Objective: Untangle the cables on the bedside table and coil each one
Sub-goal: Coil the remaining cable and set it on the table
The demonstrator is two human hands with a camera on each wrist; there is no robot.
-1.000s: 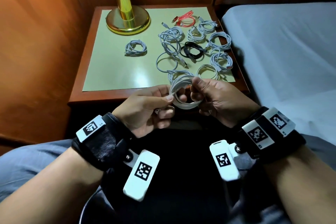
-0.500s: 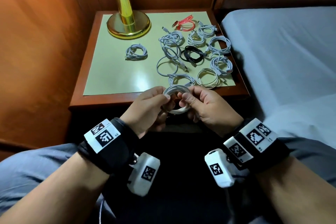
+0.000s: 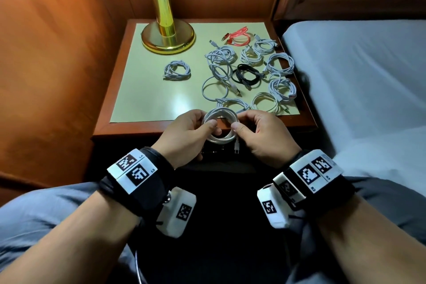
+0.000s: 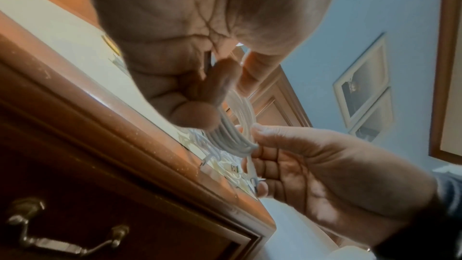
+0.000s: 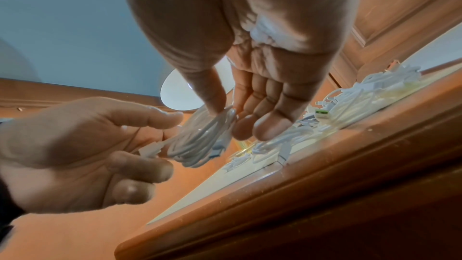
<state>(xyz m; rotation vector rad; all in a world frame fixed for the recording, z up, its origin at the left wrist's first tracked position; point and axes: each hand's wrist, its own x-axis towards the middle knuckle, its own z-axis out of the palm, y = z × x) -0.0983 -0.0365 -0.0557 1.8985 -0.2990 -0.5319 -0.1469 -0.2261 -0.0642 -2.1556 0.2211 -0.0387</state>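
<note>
White cable [image 3: 221,127] coiled into ring, pinched between left hand [image 3: 184,136] and right hand [image 3: 265,136], thumbs on top, plug dangling below grip. Beyond grip on bedside table [image 3: 138,90]: most cables coiled; loose white cable [image 3: 216,85] left. Nearly done.

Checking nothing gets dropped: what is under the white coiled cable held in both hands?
Under the white coiled cable lie the wooden bedside table's front edge and its dark front; a plug hangs below. What lies directly beneath is hidden.
</note>
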